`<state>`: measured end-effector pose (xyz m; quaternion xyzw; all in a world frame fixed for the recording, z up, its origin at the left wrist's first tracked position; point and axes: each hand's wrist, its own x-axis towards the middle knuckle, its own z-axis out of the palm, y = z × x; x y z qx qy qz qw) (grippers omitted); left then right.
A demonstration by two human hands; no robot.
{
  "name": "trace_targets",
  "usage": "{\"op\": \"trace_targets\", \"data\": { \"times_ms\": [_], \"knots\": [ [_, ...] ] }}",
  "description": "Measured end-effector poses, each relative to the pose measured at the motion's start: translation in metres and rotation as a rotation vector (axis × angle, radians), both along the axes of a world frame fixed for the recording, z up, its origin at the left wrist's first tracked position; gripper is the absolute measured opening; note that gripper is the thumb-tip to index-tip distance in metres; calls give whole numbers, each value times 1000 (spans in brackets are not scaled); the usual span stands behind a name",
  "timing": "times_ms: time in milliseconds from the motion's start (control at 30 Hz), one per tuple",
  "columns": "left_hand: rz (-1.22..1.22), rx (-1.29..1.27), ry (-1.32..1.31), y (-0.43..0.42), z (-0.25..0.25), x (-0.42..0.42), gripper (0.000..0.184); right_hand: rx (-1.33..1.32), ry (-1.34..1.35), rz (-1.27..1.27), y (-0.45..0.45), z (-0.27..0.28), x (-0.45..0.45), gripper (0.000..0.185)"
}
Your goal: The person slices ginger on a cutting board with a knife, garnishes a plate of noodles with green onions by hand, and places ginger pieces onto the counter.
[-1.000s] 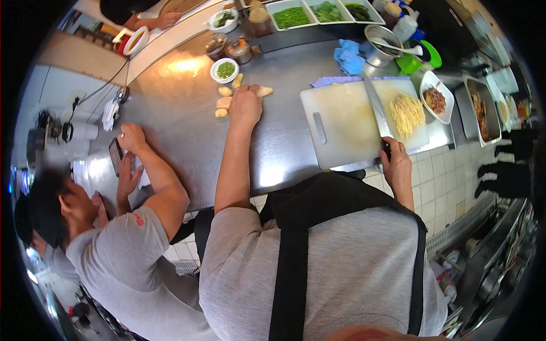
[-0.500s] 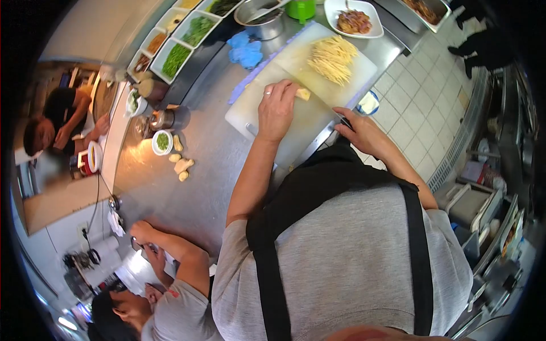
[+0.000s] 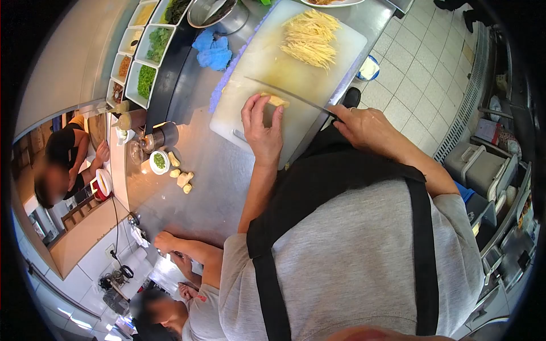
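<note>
Pale yellow, one piece (image 3: 277,101) sits on the cutting board (image 3: 232,105), pinched between thumb and fingers of my left hand (image 3: 263,128). My right hand (image 3: 361,128), apart from it, grips the knife (image 3: 304,102), blade just beyond my left fingertips. Yellow strips (image 3: 310,38) lie heaped ahead of both.

ginger pieces (image 3: 183,179) are numbering five; one knife (image 3: 291,96), one board (image 3: 232,107), one heap of strips (image 3: 310,38), one cup (image 3: 165,168), one pot (image 3: 230,25), one blue cloth (image 3: 212,54) and one purple cloth (image 3: 215,102) are showing.

Commercial kitchen, steel counter (image 3: 219,190), ingredient tubs (image 3: 132,86), tiled floor (image 3: 406,79)
</note>
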<state>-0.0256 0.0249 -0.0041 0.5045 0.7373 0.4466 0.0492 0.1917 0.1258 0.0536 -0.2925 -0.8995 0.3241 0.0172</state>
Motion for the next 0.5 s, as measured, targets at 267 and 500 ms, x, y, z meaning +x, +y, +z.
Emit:
{"op": "trace_targets", "data": {
  "times_ms": [267, 500],
  "knots": [
    [7, -21, -28, 1, 1, -1, 40, 50, -73, 63, 6, 0, -7, 22],
    [28, -32, 5, 2, 4, -1, 37, 83, -131, 87, 5, 9, 2, 23]
  ]
}}
